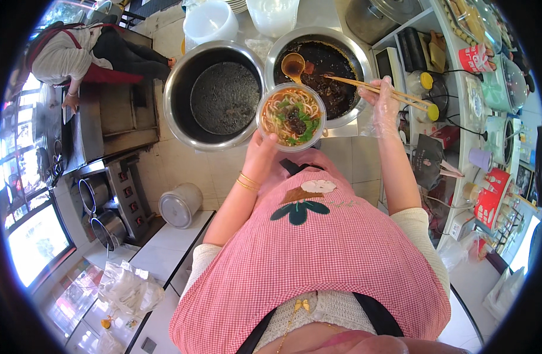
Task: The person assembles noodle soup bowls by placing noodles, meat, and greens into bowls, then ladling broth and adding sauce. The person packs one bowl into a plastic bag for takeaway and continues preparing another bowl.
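Note:
My left hand (263, 152) grips the near rim of a clear plastic bowl (271, 104) of noodles in reddish broth, topped with green leaves and a dark topping. In my right hand (384, 101), covered by a clear plastic glove, is a pair of wooden chopsticks (355, 82). Their tips reach over a steel pot (363, 57) of dark broth with reddish oil and dark pieces in it. A ladle (293, 65) rests in that pot, its handle running behind the bowl. Left of it stands a second steel pot (176, 128) with dark, speckled liquid.
White plastic tubs (210, 22) stand behind the pots. On the right, a shelf unit (463, 146) carries yellow-lidded jars (426, 80), cables and containers. A lidded white bucket (179, 205) is at lower left. Farther left, another person (76, 57) bends over a metal counter.

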{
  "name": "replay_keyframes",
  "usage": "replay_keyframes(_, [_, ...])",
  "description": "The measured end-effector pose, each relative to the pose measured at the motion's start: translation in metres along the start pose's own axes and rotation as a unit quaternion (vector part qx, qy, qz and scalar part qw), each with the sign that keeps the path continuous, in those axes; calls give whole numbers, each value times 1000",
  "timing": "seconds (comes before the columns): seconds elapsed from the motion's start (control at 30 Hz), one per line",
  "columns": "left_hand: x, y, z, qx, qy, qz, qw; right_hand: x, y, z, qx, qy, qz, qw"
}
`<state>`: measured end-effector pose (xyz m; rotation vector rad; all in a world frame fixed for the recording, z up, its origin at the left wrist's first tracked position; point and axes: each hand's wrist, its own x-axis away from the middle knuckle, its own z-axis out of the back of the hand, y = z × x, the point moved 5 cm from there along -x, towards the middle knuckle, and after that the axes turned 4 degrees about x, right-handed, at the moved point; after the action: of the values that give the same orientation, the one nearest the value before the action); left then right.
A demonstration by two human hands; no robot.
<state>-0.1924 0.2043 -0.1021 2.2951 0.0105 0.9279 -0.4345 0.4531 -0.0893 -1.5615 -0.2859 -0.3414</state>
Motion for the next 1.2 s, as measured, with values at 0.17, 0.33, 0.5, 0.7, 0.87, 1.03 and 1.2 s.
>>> replay_keyframes(0.17, [1, 1, -1, 18, -3, 2, 1000, 18, -21, 4, -23, 31, 11, 999])
replay_keyframes(0.33, [0, -1, 5, -4, -15, 33, 999, 65, -57, 1, -118, -10, 84, 989])
replay_keyframes(0.5, [-1, -2, 3, -14, -3, 6, 1000, 120, -63, -22, -54, -142, 84, 985])
replay_keyframes(0.7, [1, 0, -2, -8, 7, 1, 1000, 134, -76, -17, 30, -134, 153, 979])
replay_keyframes(0.87, [0, 0, -2, 4, 1, -2, 1000, 111, -78, 10, 59, -57, 199, 976])
replay_keyframes(1.03, [0, -1, 0, 14, 3, 6, 1000, 84, -56, 29, 63, 21, 185, 981])
replay_keyframes(1.2, [0, -3, 0, 35, 18, 10, 999, 65, -34, 39, 74, 35, 170, 982])
